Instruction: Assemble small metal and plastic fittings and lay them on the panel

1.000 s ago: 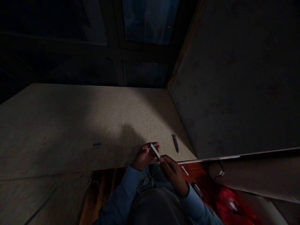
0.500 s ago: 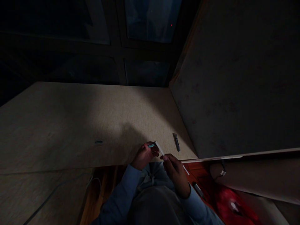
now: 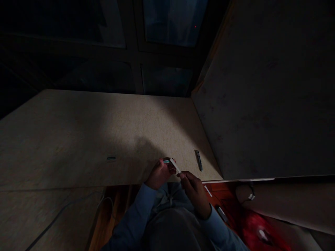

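The scene is dim. Both hands meet at the near edge of a beige board [image 3: 110, 132]. My left hand [image 3: 158, 174] pinches a small teal piece [image 3: 166, 161] at its fingertips. My right hand [image 3: 193, 190] holds the lower end of a short white stick [image 3: 175, 166], whose upper end touches the teal piece. Blue sleeves cover both forearms.
A small dark flat tool [image 3: 198, 160] lies on the board right of the hands. A tiny dark item [image 3: 111, 158] lies further left. A tall panel [image 3: 261, 104] stands upright on the right. White strips [image 3: 208, 191] lie on the reddish floor below. A cable [image 3: 65, 209] runs at lower left.
The hands stay together at the board's edge; the white stick has tilted slightly and the fingers have shifted a little. The view has drifted slightly.
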Demonstrator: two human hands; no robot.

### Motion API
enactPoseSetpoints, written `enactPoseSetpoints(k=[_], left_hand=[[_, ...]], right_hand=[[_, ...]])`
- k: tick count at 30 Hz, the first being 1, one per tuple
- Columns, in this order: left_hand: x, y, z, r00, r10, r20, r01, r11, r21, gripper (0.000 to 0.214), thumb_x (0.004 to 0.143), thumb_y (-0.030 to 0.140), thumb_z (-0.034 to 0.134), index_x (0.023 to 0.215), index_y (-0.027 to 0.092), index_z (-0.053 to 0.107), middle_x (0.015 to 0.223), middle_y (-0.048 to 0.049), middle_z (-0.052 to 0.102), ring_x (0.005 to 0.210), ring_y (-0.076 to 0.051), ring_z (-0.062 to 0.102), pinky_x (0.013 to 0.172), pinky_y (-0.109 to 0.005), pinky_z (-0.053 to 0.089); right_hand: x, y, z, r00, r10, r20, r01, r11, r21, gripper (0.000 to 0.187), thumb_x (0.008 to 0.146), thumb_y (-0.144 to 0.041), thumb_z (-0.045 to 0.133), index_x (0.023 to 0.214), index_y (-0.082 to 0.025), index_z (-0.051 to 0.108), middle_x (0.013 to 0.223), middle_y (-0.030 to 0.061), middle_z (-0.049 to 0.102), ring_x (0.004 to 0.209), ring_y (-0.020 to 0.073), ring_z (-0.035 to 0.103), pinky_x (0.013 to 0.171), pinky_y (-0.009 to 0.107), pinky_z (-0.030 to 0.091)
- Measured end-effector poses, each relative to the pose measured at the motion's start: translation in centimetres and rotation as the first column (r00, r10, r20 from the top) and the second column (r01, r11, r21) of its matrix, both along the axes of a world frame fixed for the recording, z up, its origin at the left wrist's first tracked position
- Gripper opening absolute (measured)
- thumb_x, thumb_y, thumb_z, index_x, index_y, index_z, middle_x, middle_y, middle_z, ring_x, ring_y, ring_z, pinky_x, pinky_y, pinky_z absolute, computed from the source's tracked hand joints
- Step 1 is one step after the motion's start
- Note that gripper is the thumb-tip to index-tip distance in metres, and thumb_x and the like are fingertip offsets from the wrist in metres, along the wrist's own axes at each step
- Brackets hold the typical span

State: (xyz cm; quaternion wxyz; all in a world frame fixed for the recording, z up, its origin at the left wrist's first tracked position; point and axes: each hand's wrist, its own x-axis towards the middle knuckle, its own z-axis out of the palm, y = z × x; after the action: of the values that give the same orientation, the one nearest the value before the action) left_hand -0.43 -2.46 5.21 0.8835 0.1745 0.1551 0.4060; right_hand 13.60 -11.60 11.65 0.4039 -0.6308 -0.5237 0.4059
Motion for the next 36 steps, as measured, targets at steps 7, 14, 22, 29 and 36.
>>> enactPoseSetpoints(k=[7, 14, 22, 29, 36], left_hand=[[0.1, 0.1, 0.4, 1.0, 0.001, -0.001, -0.001, 0.999, -0.05, 0.053, 0.067, 0.058, 0.081, 0.09, 0.012, 0.071, 0.09, -0.0069, 0.067, 0.079, -0.018, 0.063, 0.072, -0.03, 0.049], [0.0, 0.1, 1.5, 0.999, -0.018, -0.034, 0.017, 1.0, -0.012, 0.058, 0.064, 0.064, 0.079, 0.086, 0.011, 0.072, 0.087, -0.0071, 0.066, 0.075, -0.018, 0.062, 0.072, -0.031, 0.049], [0.4, 0.5, -0.2, 1.0, -0.016, -0.025, 0.017, 0.999, 0.031, 0.059, 0.07, 0.064, 0.076, 0.093, 0.01, 0.07, 0.082, -0.0096, 0.068, 0.077, -0.02, 0.062, 0.073, -0.032, 0.048], [0.3, -0.2, 0.8, 1.0, 0.016, -0.015, -0.015, 1.0, 0.016, 0.053, 0.066, 0.059, 0.082, 0.089, 0.012, 0.07, 0.092, -0.0083, 0.067, 0.077, -0.019, 0.063, 0.072, -0.032, 0.049], [0.1, -0.4, 0.1, 0.999, 0.035, 0.015, -0.035, 0.999, 0.032, 0.052, 0.066, 0.056, 0.083, 0.092, 0.012, 0.07, 0.09, -0.0087, 0.07, 0.08, -0.022, 0.065, 0.076, -0.036, 0.05]], right_hand=[[0.2, 0.3, 0.2, 1.0, 0.03, 0.008, -0.03, 0.999, 0.02, 0.053, 0.097, -0.059, 0.043, 0.092, -0.014, 0.07, 0.06, 0.0, 0.051, 0.054, 0.0128, 0.045, 0.05, 0.024, 0.033], [-0.1, 0.8, -0.2, 0.999, 0.047, 0.002, -0.047, 0.999, 0.008, 0.052, 0.097, -0.058, 0.044, 0.09, -0.014, 0.07, 0.059, -0.0003, 0.05, 0.054, 0.0128, 0.045, 0.051, 0.024, 0.032], [0.6, 0.9, 0.0, 0.999, -0.024, -0.025, 0.025, 0.998, 0.049, 0.047, 0.098, -0.053, 0.045, 0.095, -0.014, 0.07, 0.062, 0.0, 0.051, 0.056, 0.0135, 0.045, 0.052, 0.024, 0.033], [0.3, 0.7, -0.4, 0.998, 0.064, 0.001, -0.064, 0.997, 0.034, 0.048, 0.098, -0.053, 0.044, 0.093, -0.013, 0.07, 0.062, 0.0007, 0.053, 0.057, 0.0137, 0.048, 0.054, 0.025, 0.034], [0.4, 0.6, -0.3, 1.0, 0.001, -0.019, 0.0, 0.999, 0.052, 0.049, 0.099, -0.053, 0.043, 0.096, -0.012, 0.069, 0.061, -0.0004, 0.05, 0.055, 0.0129, 0.046, 0.052, 0.024, 0.033]])
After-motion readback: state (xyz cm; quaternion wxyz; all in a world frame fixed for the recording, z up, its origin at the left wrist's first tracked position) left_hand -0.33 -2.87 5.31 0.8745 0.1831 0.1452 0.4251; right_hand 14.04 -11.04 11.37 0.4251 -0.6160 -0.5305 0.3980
